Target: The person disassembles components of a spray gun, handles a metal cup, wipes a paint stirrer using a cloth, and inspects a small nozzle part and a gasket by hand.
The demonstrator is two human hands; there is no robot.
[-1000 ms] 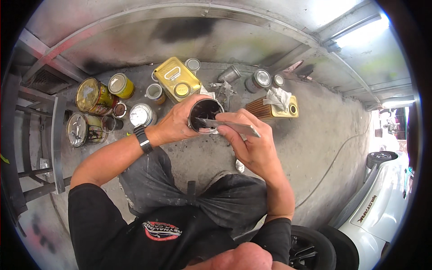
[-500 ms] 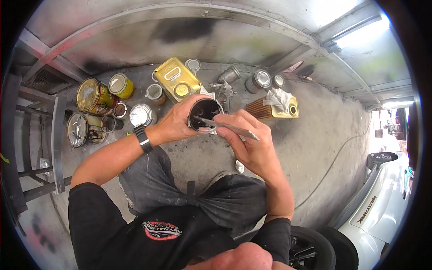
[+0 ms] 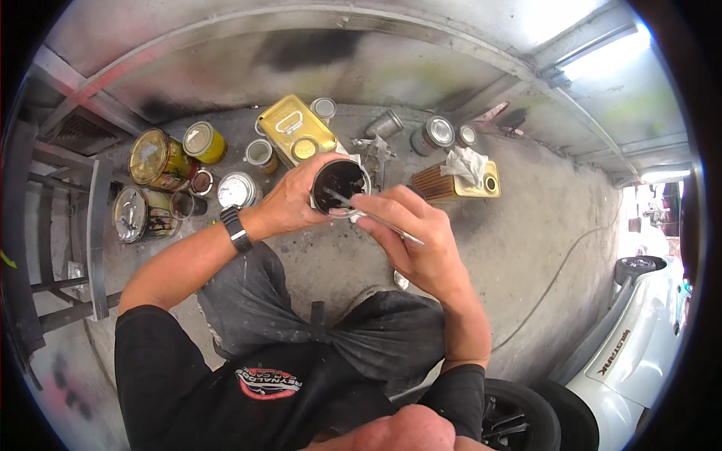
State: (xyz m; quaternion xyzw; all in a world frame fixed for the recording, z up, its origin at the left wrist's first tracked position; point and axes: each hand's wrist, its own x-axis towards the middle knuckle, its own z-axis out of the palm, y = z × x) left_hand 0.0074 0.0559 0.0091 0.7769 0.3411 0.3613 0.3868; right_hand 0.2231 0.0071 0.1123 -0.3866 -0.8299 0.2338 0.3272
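My left hand (image 3: pixel 293 197) is wrapped round a cup of dark, nearly black liquid (image 3: pixel 340 182), its mouth facing me. In my right hand (image 3: pixel 412 234) a thin flat metal stirring stick (image 3: pixel 395 228) is pinched between thumb and fingers. The stick's far end dips inside the cup, against the dark liquid. My right fingertips sit close to the cup's right rim. Both hands are held above the concrete floor, in front of my knees.
A yellow rectangular can (image 3: pixel 297 128), a spray gun (image 3: pixel 380 152) and a rusty-sided can (image 3: pixel 457 184) with a crumpled cloth (image 3: pixel 466 164) lie beyond my hands. Paint cans (image 3: pixel 156 159) cluster left by a dark stand (image 3: pixel 96 233). A hose (image 3: pixel 553 282) and white vehicle (image 3: pixel 628 361) are right.
The cup has shifted slightly left and tilted a little. My right hand has turned, so the stick now shows more edge-on, still inside the cup.
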